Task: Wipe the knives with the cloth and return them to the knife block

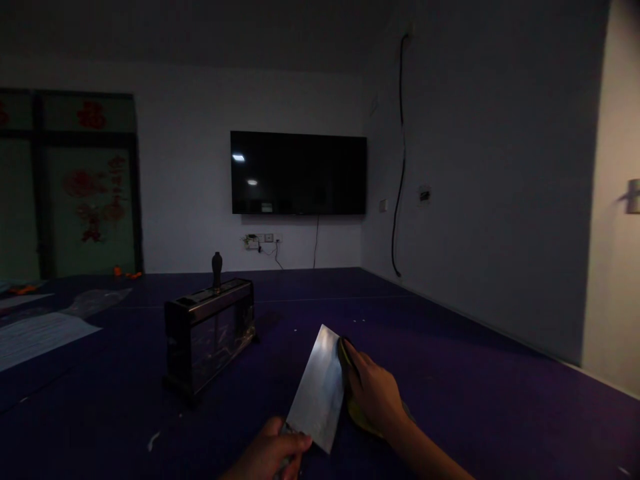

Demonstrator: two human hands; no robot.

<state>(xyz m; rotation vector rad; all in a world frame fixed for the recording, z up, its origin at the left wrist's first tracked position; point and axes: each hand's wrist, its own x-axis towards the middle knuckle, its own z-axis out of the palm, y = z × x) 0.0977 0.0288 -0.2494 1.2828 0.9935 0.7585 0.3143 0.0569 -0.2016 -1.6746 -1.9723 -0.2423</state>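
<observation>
The room is dim, with the ceiling and corners sinking into murk. The brightest area is a pale strip of wall (607, 267) at the far right. The television screen (300, 175) mirrors 2 small bright spots (likely lamps), and the metal blade (319, 393) carries a soft sheen. Dark areas lose detail; the purple floor (450, 380) looks slightly grainy.

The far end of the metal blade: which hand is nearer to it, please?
Right. The right hand is beside the blade's far end, with a yellowish object; the left hand holds the near end.
</observation>
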